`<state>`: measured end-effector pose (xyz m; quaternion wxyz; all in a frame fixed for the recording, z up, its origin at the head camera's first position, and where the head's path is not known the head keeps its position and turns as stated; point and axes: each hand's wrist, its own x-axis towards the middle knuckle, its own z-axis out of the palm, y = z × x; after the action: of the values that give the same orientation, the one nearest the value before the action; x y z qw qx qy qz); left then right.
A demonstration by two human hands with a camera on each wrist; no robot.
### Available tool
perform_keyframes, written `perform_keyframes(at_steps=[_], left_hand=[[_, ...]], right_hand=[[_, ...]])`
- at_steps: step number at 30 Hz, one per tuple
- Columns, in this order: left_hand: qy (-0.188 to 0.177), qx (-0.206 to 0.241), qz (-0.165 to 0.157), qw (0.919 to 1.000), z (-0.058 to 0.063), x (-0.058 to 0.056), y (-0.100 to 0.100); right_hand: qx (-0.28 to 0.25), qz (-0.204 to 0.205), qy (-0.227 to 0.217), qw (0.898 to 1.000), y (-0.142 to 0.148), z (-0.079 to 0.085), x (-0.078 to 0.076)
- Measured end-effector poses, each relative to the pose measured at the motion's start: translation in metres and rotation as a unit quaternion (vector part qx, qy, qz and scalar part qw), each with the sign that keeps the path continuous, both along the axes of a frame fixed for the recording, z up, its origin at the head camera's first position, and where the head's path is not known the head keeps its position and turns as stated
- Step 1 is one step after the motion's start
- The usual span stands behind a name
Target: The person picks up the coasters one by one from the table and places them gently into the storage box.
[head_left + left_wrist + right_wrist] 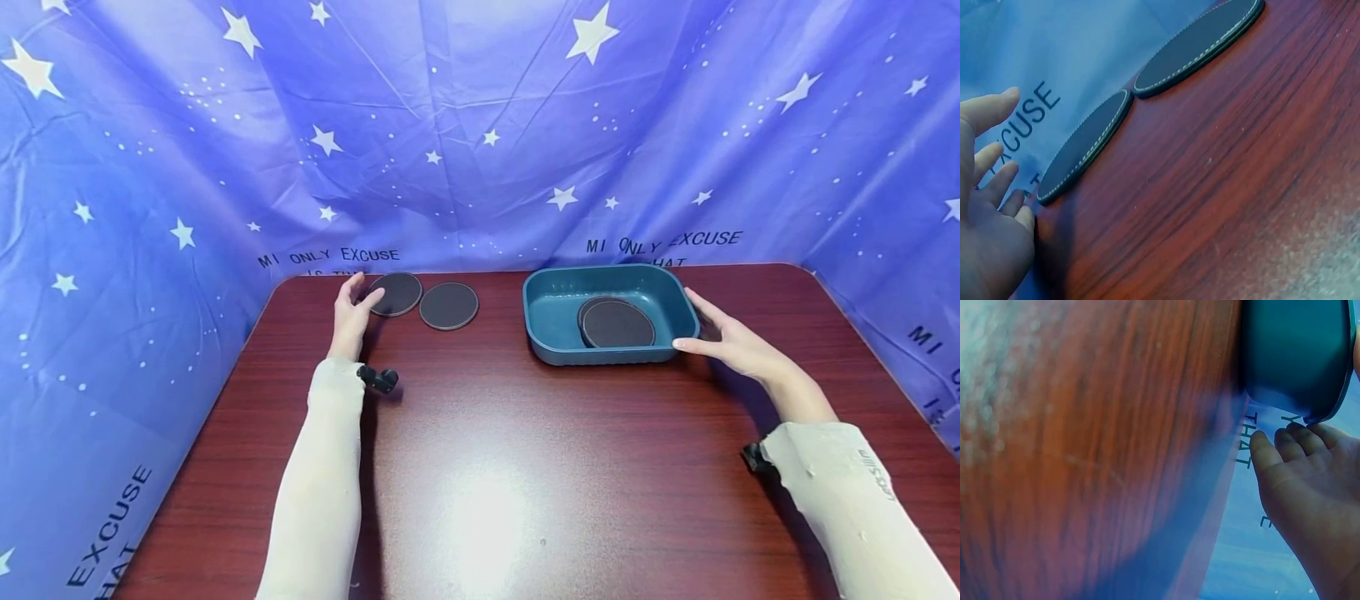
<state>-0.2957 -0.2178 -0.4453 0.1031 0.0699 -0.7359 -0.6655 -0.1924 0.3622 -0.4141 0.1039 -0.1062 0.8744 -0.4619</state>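
Two round dark coasters with pale stitched edges lie side by side at the back left of the table, the left coaster (397, 294) close beside the right coaster (448, 306). My left hand (351, 318) is at the left coaster's outer edge, its thumb overlapping that coaster in the head view. In the left wrist view the fingers spread loosely, with nothing between them. A teal rectangular basin (551, 312) holds another dark coaster (617, 323). At the basin's right end, my right hand (738, 343) touches it with extended fingers, thumb on the near corner.
The dark red wooden table (480, 433) ends at a blue curtain (450, 108) with white stars, which hangs close behind the basin and coasters. Each sleeve carries a small black wrist camera, such as the left camera (380, 380).
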Motion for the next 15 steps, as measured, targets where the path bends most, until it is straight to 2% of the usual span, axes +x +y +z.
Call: perform_keyframes(at_steps=[4, 6, 10, 15], left_hand=[[-0.028, 0.005, -0.013, 0.9995, -0.0022, -0.0023, -0.0041], [-0.040, -0.014, -0.025, 0.9988, -0.0033, -0.0044, -0.0049], [-0.071, -0.101, -0.046, 0.9914, -0.0041, -0.0069, -0.0043], [-0.100, -0.217, -0.053, 0.9695, -0.0015, -0.0068, 0.0003]], right_hand=[[0.011, -0.003, -0.006, 1.000, -0.0006, 0.0001, -0.0018], [0.021, -0.007, -0.011, 1.000, -0.0003, 0.0003, -0.0020], [0.032, -0.010, -0.015, 0.999, 0.0002, 0.0001, -0.0015], [0.018, -0.008, -0.015, 1.000, -0.0009, -0.0003, 0.0001]])
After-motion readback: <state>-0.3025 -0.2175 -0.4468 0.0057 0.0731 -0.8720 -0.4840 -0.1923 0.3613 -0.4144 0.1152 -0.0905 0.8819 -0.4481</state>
